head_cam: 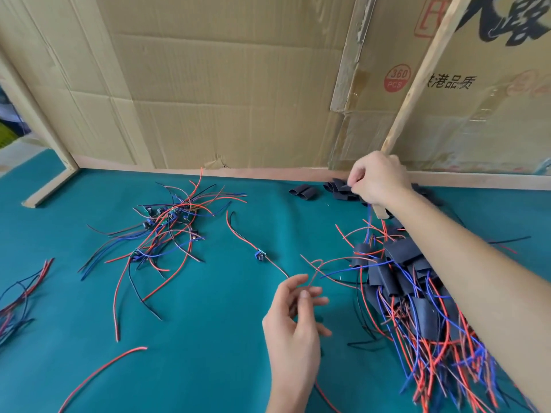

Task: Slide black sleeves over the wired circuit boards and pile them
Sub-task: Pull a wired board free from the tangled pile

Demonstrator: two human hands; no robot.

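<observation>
Assembly workshop: cardboard-walled bench (208,338), wire piles (167,234)

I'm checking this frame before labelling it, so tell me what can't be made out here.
- Head view: right hand covers its fingertips and part of the loose black sleeves; grip unclear.
- Right forearm hides part of the sleeved pile.
- Unsleeved boards: too small, tangled to count.
- Wire bundle: cut by left edge.

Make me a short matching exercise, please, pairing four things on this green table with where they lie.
Things:
1. sleeved pile
2. bare boards tangle
3. empty sleeves
4. single board

Places:
A. far edge, by the cardboard wall
B. centre, alone
C. right, under the right forearm
D. left of centre

Pairs: 1-C, 2-D, 3-A, 4-B
</observation>
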